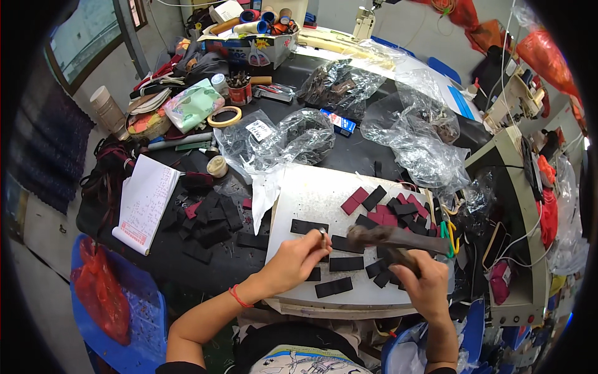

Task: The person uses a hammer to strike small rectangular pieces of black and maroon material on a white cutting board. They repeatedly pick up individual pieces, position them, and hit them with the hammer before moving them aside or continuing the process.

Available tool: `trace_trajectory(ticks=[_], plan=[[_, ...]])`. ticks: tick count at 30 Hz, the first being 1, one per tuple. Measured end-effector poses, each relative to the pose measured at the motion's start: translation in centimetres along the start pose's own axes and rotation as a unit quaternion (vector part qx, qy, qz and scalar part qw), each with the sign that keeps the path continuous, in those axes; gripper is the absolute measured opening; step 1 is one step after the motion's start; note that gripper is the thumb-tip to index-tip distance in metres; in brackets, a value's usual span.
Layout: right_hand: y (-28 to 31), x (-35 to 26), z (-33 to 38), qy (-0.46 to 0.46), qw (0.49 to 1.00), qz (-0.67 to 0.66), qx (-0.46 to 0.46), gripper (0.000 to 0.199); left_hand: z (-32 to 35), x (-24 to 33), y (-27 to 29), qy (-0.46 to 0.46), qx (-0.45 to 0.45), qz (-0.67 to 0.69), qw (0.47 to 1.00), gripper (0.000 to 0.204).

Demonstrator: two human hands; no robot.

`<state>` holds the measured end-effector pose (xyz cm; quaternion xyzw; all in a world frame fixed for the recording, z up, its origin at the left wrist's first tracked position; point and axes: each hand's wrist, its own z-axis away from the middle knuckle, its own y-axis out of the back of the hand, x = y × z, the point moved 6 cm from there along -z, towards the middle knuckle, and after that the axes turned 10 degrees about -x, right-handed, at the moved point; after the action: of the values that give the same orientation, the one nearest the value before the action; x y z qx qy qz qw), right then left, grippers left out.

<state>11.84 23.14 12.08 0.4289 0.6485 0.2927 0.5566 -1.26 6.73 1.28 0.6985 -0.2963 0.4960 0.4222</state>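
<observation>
My left hand (pixel 296 260) pinches a short metal rod, seemingly a punch (pixel 323 232), upright over the white board (pixel 296 193). Its lower end is hidden by my fingers. In my right hand (pixel 428 282) is a hammer (pixel 398 237), gripped by its handle. The hammer's dark head is raised above the board, just right of the rod and apart from it. Flat black fabric strips (pixel 346 264) lie around and below both hands. Farther up the board is a group of maroon pieces (pixel 354 200) mixed with black ones.
Left of the board are a heap of black pieces (pixel 215 224) and an open notebook (pixel 146 196). Crumpled clear plastic bags (pixel 305 134) spread behind it. Green and yellow scissor handles (pixel 453 239) sit at its right edge. A blue chair (pixel 146 305) stands at lower left.
</observation>
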Motion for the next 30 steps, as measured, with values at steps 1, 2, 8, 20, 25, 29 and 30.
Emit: trace_trajectory(ticks=[1, 2, 8, 20, 25, 29, 30], plan=[[0.6, -0.5, 0.0, 0.025, 0.999, 0.015, 0.024, 0.017, 0.2, 0.5, -0.1, -0.009, -0.007, -0.033, 0.999, 0.016], [1.2, 0.4, 0.7, -0.037, 0.996, -0.064, 0.041, 0.017, 0.3, 0.7, -0.4, -0.017, -0.014, -0.066, 0.998, 0.016], [-1.4, -1.2, -1.7, 0.046, 0.993, 0.047, -0.100, 0.023, 0.3, 1.4, -1.0, -0.065, 0.001, -0.167, 0.984, 0.021], [-4.9, -1.1, -0.6, 0.010, 0.993, 0.069, -0.095, 0.031, 3.0, -1.1, 5.3, 0.036, 0.227, 0.138, 0.963, 0.020], [-6.1, -1.9, -1.6, 0.015, 0.986, 0.081, -0.144, 0.032, 4.2, -2.1, 4.8, 0.046, 0.170, 0.241, 0.955, 0.022], [-7.1, -1.6, -1.7, -0.014, 0.976, 0.096, -0.196, 0.032, 3.1, -2.9, 3.9, 0.087, 0.130, 0.237, 0.959, 0.022], [-7.2, -1.5, -1.7, -0.017, 0.975, 0.093, -0.199, 0.032, 3.0, -3.0, 3.9, 0.094, 0.129, 0.239, 0.958, 0.022]])
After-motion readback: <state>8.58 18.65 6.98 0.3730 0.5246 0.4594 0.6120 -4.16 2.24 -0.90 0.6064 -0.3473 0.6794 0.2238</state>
